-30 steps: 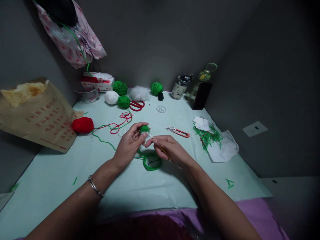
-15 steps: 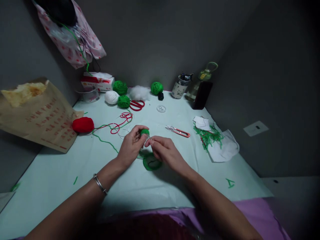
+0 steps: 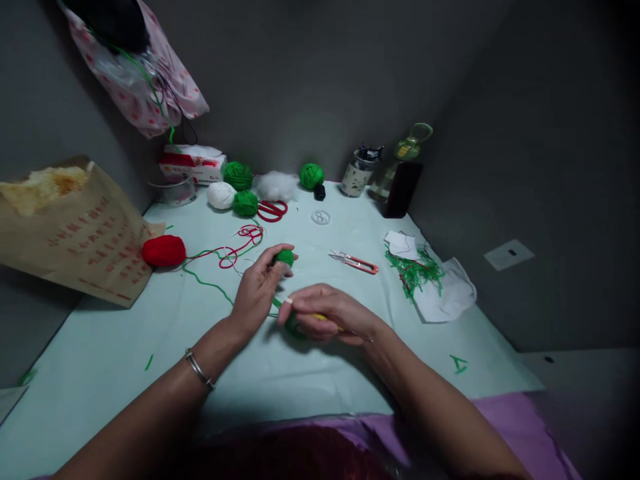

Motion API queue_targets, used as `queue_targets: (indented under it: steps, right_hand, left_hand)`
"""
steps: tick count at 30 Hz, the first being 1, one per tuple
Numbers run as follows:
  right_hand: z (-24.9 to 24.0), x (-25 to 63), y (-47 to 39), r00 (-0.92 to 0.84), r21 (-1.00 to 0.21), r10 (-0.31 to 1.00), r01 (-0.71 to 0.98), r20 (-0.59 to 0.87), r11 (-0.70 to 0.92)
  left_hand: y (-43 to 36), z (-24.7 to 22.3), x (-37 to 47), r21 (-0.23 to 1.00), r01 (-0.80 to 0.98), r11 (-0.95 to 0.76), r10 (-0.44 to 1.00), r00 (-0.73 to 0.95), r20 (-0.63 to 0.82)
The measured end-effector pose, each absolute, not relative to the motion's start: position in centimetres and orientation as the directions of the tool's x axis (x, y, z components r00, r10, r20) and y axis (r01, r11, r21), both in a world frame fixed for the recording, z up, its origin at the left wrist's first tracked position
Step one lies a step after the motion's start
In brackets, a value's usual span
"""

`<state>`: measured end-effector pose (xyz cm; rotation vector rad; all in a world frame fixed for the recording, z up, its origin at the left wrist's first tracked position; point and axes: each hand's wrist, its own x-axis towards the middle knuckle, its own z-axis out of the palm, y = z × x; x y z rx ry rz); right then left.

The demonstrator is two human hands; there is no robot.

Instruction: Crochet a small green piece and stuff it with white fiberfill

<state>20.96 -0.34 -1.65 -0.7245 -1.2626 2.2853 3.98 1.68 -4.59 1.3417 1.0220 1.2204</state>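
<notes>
A small green crocheted piece point(image 3: 285, 258) is gripped between the thumb and fingers of my left hand point(image 3: 259, 283). Just below and to its right, my right hand point(image 3: 327, 312) is closed round a thin yellow-handled hook point(image 3: 320, 317), whose metal end points back toward my wrist. Under my right hand lies a coil of green yarn point(image 3: 296, 327), mostly covered by the fingers. A green strand point(image 3: 213, 284) runs over the table from the left toward my hands. Orange thread snips point(image 3: 354, 262) rest beyond my right hand.
A red yarn ball point(image 3: 164, 251) and a paper bag point(image 3: 95, 240) stand left. Along the back are green yarn balls point(image 3: 239, 176), white stuffing point(image 3: 277, 186), red-handled scissors point(image 3: 273, 211), a pen cup point(image 3: 357, 175) and a bottle point(image 3: 390, 175). Green scraps point(image 3: 420, 273) lie right.
My right hand has moved down, away from the green piece, and the yellow hook now shows along its fingers. My left hand has tilted the piece slightly and stays about in place.
</notes>
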Motion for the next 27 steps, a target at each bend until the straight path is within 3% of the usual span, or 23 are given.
queue_targets:
  steps: [2,7,10,17,23,27]
  right_hand:
    - [-1.5,21.0,-0.4,-0.833,-0.856,0.507,-0.081,-0.223,-0.510]
    - [-1.2,20.8,-0.5,-0.610,-0.916,0.782,-0.230,-0.126,-0.328]
    - [-1.6,20.9,-0.1,-0.539,-0.924,0.830,-0.227,-0.143,-0.307]
    - [-1.6,20.8,0.1,-0.505,-0.897,0.835,-0.236,-0.217,-0.375]
    - [-1.5,21.2,0.4,-0.573,-0.789,0.779,-0.344,-0.253,-0.509]
    - [-1.5,21.3,0.6,-0.561,-0.787,0.786,-0.350,-0.258,-0.508]
  left_hand:
    - [2.0,-4.7,3.9,0.991,-0.064,-0.116,0.985,0.120,0.123]
    - [2.0,-4.8,3.9,0.989,-0.119,-0.084,0.982,0.159,0.103]
    - [1.7,-4.6,4.1,0.987,-0.137,-0.088,0.981,0.161,0.110]
    - [1.6,-4.4,4.1,0.986,-0.104,-0.131,0.984,0.110,0.142]
    - [1.3,-4.5,4.4,0.984,-0.053,-0.167,0.981,0.087,0.171]
    - [1.4,-4.7,4.7,0.984,-0.041,-0.176,0.981,0.070,0.178]
